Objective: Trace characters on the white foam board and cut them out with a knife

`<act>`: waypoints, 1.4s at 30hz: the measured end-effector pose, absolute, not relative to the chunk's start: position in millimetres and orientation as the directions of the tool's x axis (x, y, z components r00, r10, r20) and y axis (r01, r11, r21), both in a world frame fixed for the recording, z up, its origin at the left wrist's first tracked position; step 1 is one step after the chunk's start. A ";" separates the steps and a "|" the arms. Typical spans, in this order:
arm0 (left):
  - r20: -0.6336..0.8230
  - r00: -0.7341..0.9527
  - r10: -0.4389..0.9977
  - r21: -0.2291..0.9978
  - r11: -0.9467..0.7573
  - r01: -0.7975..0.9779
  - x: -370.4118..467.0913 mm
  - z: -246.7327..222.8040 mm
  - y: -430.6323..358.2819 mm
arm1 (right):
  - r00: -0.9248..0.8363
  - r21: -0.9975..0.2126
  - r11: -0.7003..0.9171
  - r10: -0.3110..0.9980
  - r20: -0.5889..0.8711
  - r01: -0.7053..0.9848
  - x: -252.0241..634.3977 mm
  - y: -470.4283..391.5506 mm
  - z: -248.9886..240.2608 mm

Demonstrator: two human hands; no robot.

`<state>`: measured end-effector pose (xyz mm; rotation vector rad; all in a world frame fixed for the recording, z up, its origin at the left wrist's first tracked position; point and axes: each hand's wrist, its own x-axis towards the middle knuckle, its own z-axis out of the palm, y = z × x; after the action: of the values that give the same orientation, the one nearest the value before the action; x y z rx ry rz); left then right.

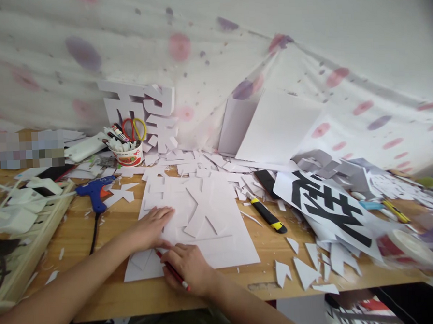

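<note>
A white sheet (239, 250) lies on the wooden table in front of me, with cut white character strokes (200, 204) laid out on it. My left hand (152, 228) rests flat on the left part of the sheet, its fingers stretched over the white pieces. Low on the sheet, my right hand (189, 267) is closed around a red and black pencil (177, 275). The pencil's tip points up and left, close to my left thumb. A small white piece (143, 260) lies under and beside my hands at the lower left corner.
On the left are a blue glue gun (94, 192) and a power strip (49, 226). Behind stands a cup (129, 158) with scissors. A yellow-black utility knife (266, 215), white scraps (305, 272) and a sheet printed with a black character (368, 221) lie right, near a blurred tape roll (402, 249).
</note>
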<state>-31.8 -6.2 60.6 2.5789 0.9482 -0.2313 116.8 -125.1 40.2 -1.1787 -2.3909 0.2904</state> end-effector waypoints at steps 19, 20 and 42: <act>-0.263 0.753 0.602 0.340 -0.673 0.657 -31.5 58.9 -3.9 | -0.621 -0.238 0.670 0.741 0.255 0.703 137.7 -139.0 40.0; -0.267 0.754 0.600 0.344 -0.671 0.657 -31.3 59.2 -3.9 | -0.613 -0.244 0.667 0.744 0.264 0.704 140.4 -141.3 40.6; -0.268 0.736 0.621 0.325 -0.661 0.676 -35.0 47.4 2.3 | -0.265 -0.592 0.384 0.922 0.281 0.709 215.7 -173.2 53.0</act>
<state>-35.0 2.3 47.4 2.5338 0.9953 -0.1869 215.7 -173.2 53.0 -1.3949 -2.0568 0.4700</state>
